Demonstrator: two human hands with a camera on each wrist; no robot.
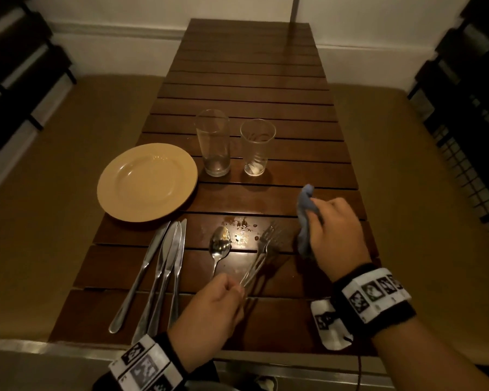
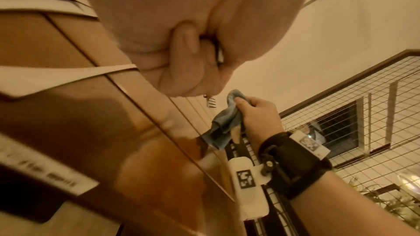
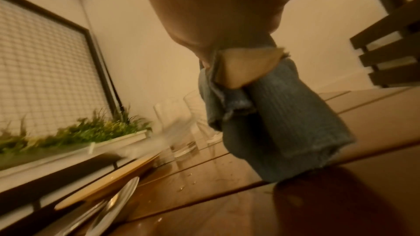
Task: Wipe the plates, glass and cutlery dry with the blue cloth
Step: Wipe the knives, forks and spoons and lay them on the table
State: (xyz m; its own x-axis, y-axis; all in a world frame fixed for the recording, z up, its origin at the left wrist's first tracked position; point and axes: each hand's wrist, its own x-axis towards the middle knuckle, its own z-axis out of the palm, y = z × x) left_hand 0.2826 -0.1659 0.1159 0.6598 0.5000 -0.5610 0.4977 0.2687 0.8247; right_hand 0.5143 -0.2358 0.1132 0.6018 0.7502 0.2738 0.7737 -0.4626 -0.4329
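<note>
My left hand (image 1: 233, 292) grips the handles of two forks (image 1: 266, 245), lifted at a slant over the wooden table (image 1: 251, 88); their tines (image 2: 211, 104) show in the left wrist view. My right hand (image 1: 322, 227) holds the bunched blue cloth (image 1: 305, 218) just right of the tines, apart from them. In the right wrist view the cloth (image 3: 284, 123) hangs down to the tabletop. A spoon (image 1: 219, 246) and three knives (image 1: 158, 275) lie on the table. A tan plate (image 1: 147, 182) sits at the left, with two empty glasses (image 1: 213, 142) (image 1: 257, 148) behind.
Water drops and specks (image 1: 240, 224) lie on the slats between spoon and forks. Dark slatted furniture (image 1: 463, 80) stands to the right and left of the table. A planter with greenery (image 3: 79, 132) and a wire grid panel (image 3: 45, 69) show beyond the plate.
</note>
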